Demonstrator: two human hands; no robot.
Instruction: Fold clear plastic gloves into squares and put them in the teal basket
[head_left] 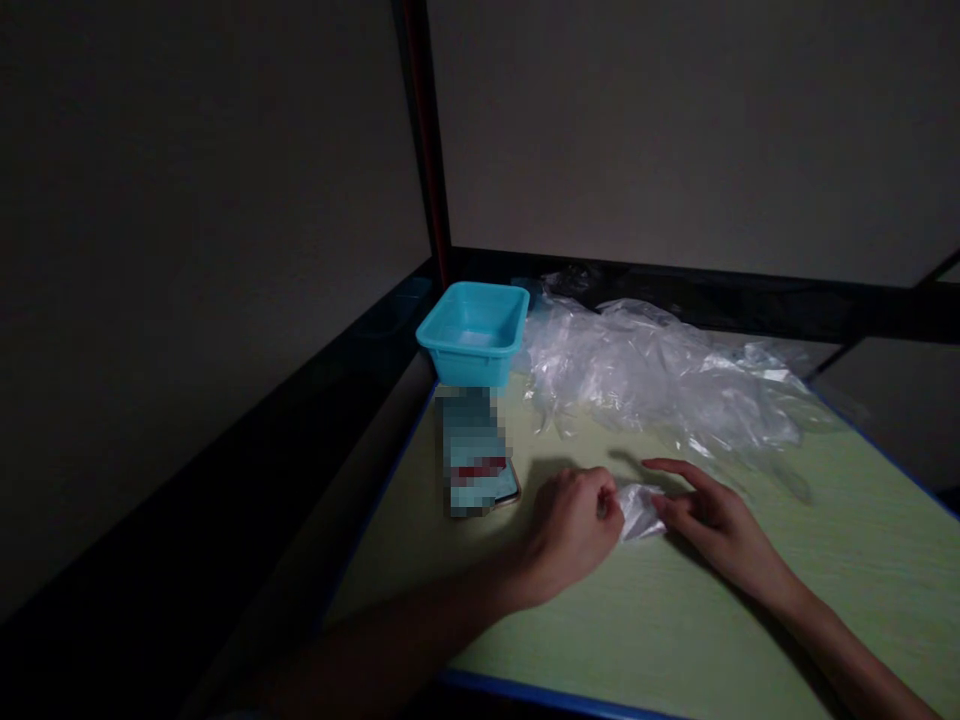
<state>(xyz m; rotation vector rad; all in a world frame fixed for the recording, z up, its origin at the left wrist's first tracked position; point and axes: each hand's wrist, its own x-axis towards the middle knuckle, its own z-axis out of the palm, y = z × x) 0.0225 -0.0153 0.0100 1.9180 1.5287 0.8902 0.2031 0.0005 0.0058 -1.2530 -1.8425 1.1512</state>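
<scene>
A small bunched piece of clear plastic bag (641,512) stretches between my two hands, just above or on the pale green tabletop. My left hand (574,525) is closed in a fist-like grip, its thumb and fingers around the left end of the plastic. On the other end, my right hand (709,515) pinches with the thumb and a bent finger, while its index finger reaches out free above the plastic. Whatever lies inside the left fist is hidden.
Behind my hands spreads a loose heap of clear plastic bags (645,370). A turquoise plastic basin (476,365) stands at the table's far left corner. A phone (480,455), partly blurred, lies left of my left hand. The table (570,650) has blue edges, with walls behind and left.
</scene>
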